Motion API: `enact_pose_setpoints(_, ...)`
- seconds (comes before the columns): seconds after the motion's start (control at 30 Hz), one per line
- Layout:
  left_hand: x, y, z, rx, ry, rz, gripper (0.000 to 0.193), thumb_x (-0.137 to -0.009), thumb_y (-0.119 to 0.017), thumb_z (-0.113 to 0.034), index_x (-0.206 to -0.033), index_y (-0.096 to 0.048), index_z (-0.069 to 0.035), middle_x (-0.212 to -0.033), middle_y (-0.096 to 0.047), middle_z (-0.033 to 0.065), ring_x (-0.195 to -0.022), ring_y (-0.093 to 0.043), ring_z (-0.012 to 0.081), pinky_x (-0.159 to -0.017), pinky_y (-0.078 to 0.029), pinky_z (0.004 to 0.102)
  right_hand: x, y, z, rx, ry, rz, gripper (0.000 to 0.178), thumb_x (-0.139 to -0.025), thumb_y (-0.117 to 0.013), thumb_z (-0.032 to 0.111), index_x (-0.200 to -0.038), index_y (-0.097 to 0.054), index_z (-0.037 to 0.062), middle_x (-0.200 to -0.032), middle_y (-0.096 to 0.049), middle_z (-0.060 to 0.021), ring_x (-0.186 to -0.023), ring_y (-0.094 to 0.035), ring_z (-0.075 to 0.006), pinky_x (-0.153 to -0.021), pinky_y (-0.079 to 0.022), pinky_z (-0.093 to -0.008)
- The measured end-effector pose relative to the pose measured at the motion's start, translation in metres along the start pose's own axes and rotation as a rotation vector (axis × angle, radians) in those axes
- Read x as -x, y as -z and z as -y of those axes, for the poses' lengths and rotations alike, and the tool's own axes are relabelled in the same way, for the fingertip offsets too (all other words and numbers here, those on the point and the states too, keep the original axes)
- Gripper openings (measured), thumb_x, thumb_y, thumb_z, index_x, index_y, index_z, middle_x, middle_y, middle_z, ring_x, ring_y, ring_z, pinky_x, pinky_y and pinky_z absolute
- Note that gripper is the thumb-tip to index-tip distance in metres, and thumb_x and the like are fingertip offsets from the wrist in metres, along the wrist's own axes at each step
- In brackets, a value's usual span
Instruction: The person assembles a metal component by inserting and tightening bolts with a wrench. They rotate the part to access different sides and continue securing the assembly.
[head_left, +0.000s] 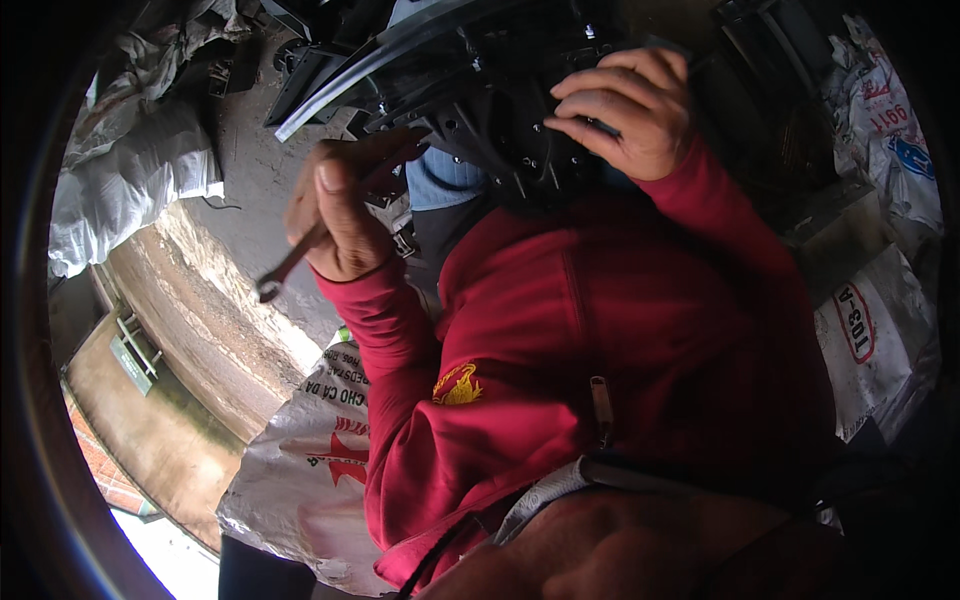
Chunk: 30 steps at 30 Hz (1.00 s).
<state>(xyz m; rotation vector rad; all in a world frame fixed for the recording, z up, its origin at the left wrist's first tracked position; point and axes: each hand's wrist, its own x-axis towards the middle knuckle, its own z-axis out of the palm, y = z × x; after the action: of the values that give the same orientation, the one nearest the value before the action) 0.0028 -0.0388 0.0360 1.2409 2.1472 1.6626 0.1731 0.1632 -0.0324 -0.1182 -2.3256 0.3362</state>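
My left hand [338, 205] is closed around a wrench [289, 267], whose ring end sticks out below the fist, a little blurred. Dark shadow covers the far end of the tool near the black part. A black plastic assembly [490, 120] with several small shiny screws lies over my lap, in front of my chest. Along its far left side runs a long glossy curved edge [345, 82]. At the right of the assembly my right hand [632, 112] is raised, fingers bent and thumb apart from them. Its fingertips are beside the part; contact is unclear.
White woven sacks lie around me: a printed sack [310, 470] at my left side, a crumpled sack [135, 195] at the far left and another sack [875, 330] on the right. More black parts [310, 75] rest on the grey floor [250, 165] ahead.
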Motion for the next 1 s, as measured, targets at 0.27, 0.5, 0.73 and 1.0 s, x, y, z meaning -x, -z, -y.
enact_pose_setpoints(0.27,0.031,0.043,0.066,0.242,0.57,-0.188,0.06,-0.098,-0.045,-0.047,-0.103,-0.061,0.011,-0.069,-0.054,0.0043,-0.048,-0.045,0.0105,-0.055,-0.051,0.0309,0.023,-0.03,0.028,0.004,0.106,0.557,0.015,-0.077,-0.065,0.019,-0.091,-0.068,0.0161,-0.08,-0.06,0.006,-0.082,-0.053,-0.0129,-0.077,-0.038,-0.0318)
enact_pose_setpoints(0.5,0.034,0.032,0.085,0.286,0.251,-0.458,0.027,-0.093,-0.063,-0.018,-0.111,-0.064,0.002,-0.067,-0.053,-0.003,-0.051,-0.04,0.0012,-0.048,-0.028,0.0165,0.013,-0.035,0.046,0.099,0.104,0.698,0.009,-0.078,-0.056,0.017,-0.083,-0.063,0.0152,-0.08,-0.058,0.0028,-0.088,-0.052,-0.0162,-0.077,-0.038,-0.0326)
enact_pose_setpoints(0.73,-0.065,0.038,-0.013,-0.696,-0.61,0.115,0.036,-0.068,-0.08,-0.022,-0.102,-0.069,-0.014,-0.101,-0.069,0.003,-0.087,-0.062,0.0209,-0.076,-0.05,0.0318,0.006,-0.037,0.046,0.002,0.083,0.777,0.014,-0.073,-0.062,0.014,-0.086,-0.065,0.0104,-0.086,-0.063,0.0001,-0.096,-0.055,-0.0195,-0.081,-0.049,-0.0347)
enact_pose_setpoints(1.0,-0.112,0.038,0.007,-0.864,-0.586,0.522,0.029,-0.068,-0.075,-0.025,-0.095,-0.069,-0.015,-0.071,-0.062,0.0098,-0.065,-0.064,0.0281,-0.055,-0.05,0.0393,-0.013,-0.009,0.028,-0.665,-0.245,0.455,0.014,-0.073,-0.07,0.002,-0.079,-0.059,0.007,-0.073,-0.065,-0.0015,-0.061,-0.061,-0.0104,-0.053,-0.049,-0.0267)
